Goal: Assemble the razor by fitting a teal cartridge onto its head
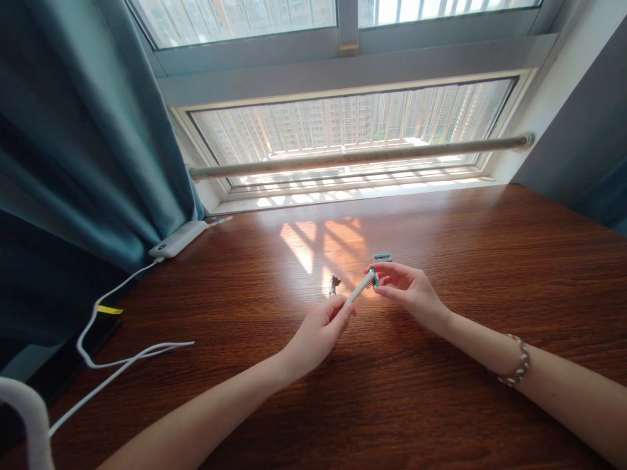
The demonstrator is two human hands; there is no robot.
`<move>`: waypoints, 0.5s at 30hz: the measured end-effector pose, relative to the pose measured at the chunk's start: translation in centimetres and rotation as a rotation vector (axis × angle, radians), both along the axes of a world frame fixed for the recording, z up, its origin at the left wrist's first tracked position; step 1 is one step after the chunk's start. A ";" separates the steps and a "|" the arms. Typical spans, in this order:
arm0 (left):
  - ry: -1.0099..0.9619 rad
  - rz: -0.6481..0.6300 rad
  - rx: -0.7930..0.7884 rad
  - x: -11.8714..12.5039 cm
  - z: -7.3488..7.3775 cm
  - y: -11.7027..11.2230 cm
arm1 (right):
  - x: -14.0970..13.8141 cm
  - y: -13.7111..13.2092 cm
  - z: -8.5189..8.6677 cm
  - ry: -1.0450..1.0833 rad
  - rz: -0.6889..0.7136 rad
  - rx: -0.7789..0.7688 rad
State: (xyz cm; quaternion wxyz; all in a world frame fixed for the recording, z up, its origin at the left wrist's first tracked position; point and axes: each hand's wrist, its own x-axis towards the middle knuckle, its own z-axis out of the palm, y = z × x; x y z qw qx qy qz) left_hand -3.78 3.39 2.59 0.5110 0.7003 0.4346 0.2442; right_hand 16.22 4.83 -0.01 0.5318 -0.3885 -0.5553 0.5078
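Observation:
My left hand (326, 326) is closed around a slim white handle (360, 288) that slants up to the right. At its far end is a small teal piece (375, 277) that looks like a razor head. My right hand (409, 287) pinches this piece between thumb and fingers, so part of it is hidden. Short dark teeth or bristles show just below the end of the handle. Behind my right fingertips lies another teal piece (382, 258), flat, like a razor cartridge. Just beyond my left fingers is a small shiny metal object (334, 284), its lower part covered by the hand.
The brown wooden table (235, 281) reaches to a window with a white rail (362, 156) across it. At the left, a white power bank or adapter (179, 239) lies beside the blue curtain (98, 117), with a white cable (93, 320). A white curved bar (24, 405) stands lower left.

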 end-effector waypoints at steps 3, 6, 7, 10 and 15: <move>-0.015 0.037 -0.011 0.0 -0.1 0.1 | 0.1 0.1 -0.1 -0.027 -0.047 0.005; -0.083 0.005 -0.088 0.0 -0.1 0.0 | 0.1 0.2 -0.2 -0.036 -0.058 0.001; -0.102 -0.015 -0.116 0.0 -0.1 0.0 | 0.1 0.2 -0.2 -0.033 -0.056 0.000; -0.117 -0.031 -0.149 0.1 -0.1 -0.2 | 0.1 0.3 -0.3 -0.030 -0.064 0.002; -0.159 0.007 -0.193 0.2 -0.1 -0.1 | 0.2 0.4 -0.4 -0.046 -0.115 -0.008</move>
